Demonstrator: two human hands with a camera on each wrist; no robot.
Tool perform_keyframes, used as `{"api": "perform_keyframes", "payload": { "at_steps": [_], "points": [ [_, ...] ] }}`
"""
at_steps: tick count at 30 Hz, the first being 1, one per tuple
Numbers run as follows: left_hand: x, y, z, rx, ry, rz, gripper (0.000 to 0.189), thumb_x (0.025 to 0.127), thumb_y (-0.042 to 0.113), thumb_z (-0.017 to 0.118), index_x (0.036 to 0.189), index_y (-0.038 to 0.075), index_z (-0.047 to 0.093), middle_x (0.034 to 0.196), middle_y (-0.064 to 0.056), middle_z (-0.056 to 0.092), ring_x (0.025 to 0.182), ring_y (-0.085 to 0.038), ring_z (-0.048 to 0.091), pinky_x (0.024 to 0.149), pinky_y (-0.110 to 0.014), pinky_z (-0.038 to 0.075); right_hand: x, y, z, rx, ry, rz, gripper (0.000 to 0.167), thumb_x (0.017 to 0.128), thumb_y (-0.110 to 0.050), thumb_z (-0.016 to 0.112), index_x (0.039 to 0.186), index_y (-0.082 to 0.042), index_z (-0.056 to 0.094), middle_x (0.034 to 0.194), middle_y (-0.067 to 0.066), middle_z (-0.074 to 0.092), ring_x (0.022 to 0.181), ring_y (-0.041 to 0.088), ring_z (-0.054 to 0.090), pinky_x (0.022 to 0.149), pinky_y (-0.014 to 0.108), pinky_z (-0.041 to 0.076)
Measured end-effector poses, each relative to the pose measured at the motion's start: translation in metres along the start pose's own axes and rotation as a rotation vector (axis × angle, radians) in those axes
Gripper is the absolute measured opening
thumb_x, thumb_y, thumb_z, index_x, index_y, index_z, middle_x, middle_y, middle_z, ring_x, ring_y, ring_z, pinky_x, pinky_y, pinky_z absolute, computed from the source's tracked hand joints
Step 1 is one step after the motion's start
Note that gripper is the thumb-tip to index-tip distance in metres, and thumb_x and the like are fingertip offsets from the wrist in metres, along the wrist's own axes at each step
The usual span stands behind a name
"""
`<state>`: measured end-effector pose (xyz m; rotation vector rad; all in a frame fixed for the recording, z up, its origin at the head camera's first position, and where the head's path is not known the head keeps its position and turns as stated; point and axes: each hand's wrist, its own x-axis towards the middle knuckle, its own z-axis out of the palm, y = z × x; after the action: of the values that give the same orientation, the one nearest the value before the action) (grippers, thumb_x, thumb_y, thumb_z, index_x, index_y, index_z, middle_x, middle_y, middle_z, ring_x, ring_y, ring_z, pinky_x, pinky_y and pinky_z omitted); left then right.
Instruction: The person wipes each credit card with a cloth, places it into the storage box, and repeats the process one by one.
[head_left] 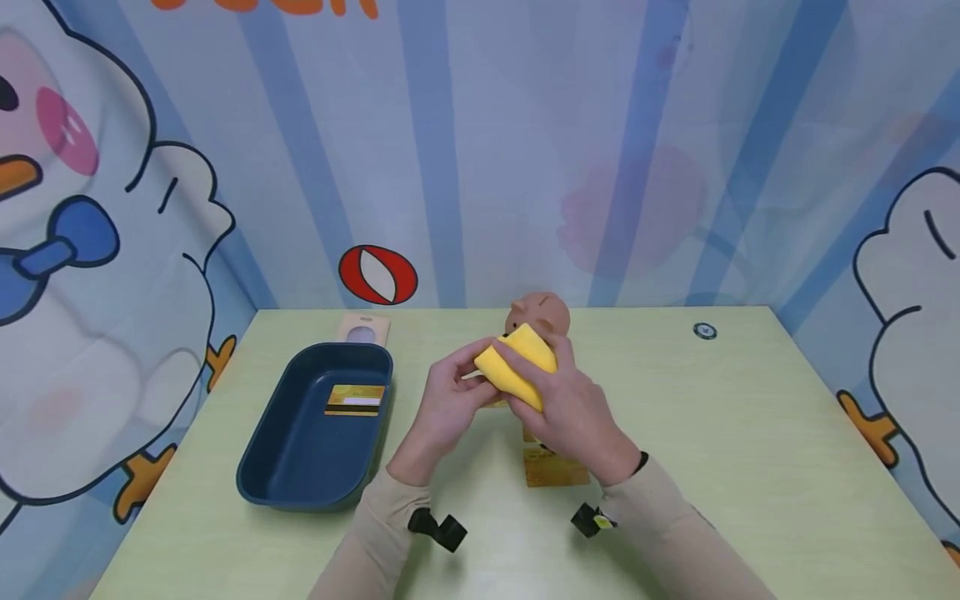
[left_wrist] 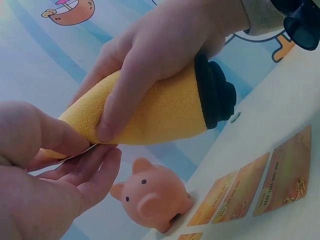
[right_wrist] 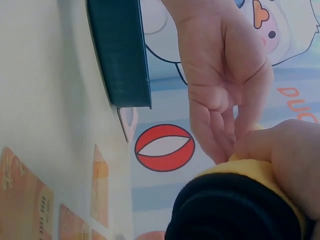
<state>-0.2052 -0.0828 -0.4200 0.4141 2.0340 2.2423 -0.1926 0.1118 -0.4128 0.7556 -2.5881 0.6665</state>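
Observation:
A yellow cloth point(head_left: 517, 367) with a black underside is folded over between both hands, above the table. My right hand point(head_left: 573, 408) grips the cloth from above, thumb and fingers bent round it. At the cloth's narrow end, my left hand point(head_left: 450, 400) pinches with thumb and fingertips. A thin edge shows there in the left wrist view; what it belongs to is mostly hidden. Below the hands lie several gold bank cards point(left_wrist: 282, 172), partly covered in the head view. Just behind the hands stands a pink piggy bank point(left_wrist: 152, 195).
To the left sits a dark blue tray point(head_left: 262, 450) with a gold card point(head_left: 355, 400), stripe side up, inside. Behind it lies a pale card-like piece with a round window point(head_left: 367, 327). A small round chip point(head_left: 705, 331) rests at the back right. A printed backdrop encloses the table.

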Motion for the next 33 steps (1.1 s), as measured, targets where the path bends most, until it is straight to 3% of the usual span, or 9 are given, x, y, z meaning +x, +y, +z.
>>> {"api": "perform_keyframes", "payload": {
  "at_steps": [7,13,21,27,33],
  "points": [
    [-0.002,0.005,-0.002,-0.006,0.038,-0.021,0.057,0.100,-0.003,0.066,0.154,0.005,0.051,0.139,-0.021,0.060,0.118,-0.033,0.071,0.092,-0.037,0.062,0.001,0.000,-0.007,-0.038,-0.019,0.036,0.069,0.095,-0.026,0.077,0.158,-0.034,0.049,0.157,0.028,0.035,0.076,0.025,0.061,0.053,0.038,0.057],
    [-0.002,0.008,-0.005,-0.011,0.055,-0.028,0.057,0.100,-0.007,0.063,0.154,0.007,0.052,0.135,-0.022,0.059,0.111,-0.030,0.074,0.089,-0.035,0.063,0.001,0.006,-0.014,-0.055,-0.046,0.075,0.070,0.092,-0.025,0.081,0.156,-0.031,0.052,0.151,0.029,0.038,0.075,0.026,0.060,0.056,0.042,0.060],
    [-0.001,0.010,-0.009,-0.032,0.072,-0.019,0.056,0.101,-0.009,0.054,0.154,0.009,0.052,0.135,-0.025,0.058,0.112,-0.037,0.072,0.089,-0.036,0.063,0.002,0.013,-0.021,-0.085,-0.063,0.076,0.068,0.093,-0.024,0.078,0.156,-0.029,0.052,0.122,0.026,0.051,0.069,0.022,0.053,0.051,0.036,0.053],
    [-0.001,0.011,-0.011,-0.039,0.099,-0.033,0.055,0.101,-0.008,0.053,0.153,0.011,0.053,0.136,-0.030,0.058,0.113,-0.043,0.071,0.089,-0.036,0.063,0.004,0.017,-0.024,-0.113,-0.056,0.079,0.069,0.094,-0.024,0.076,0.157,-0.031,0.051,0.119,0.026,0.052,0.066,0.021,0.051,0.049,0.036,0.049],
    [0.001,0.012,-0.012,-0.078,0.114,-0.050,0.057,0.100,-0.011,0.053,0.153,0.011,0.053,0.135,-0.030,0.062,0.107,-0.034,0.074,0.086,-0.036,0.064,0.005,0.019,-0.027,-0.129,-0.064,0.122,0.069,0.094,-0.024,0.076,0.158,-0.033,0.050,0.123,0.026,0.052,0.070,0.024,0.055,0.051,0.038,0.054]
  ]
}}
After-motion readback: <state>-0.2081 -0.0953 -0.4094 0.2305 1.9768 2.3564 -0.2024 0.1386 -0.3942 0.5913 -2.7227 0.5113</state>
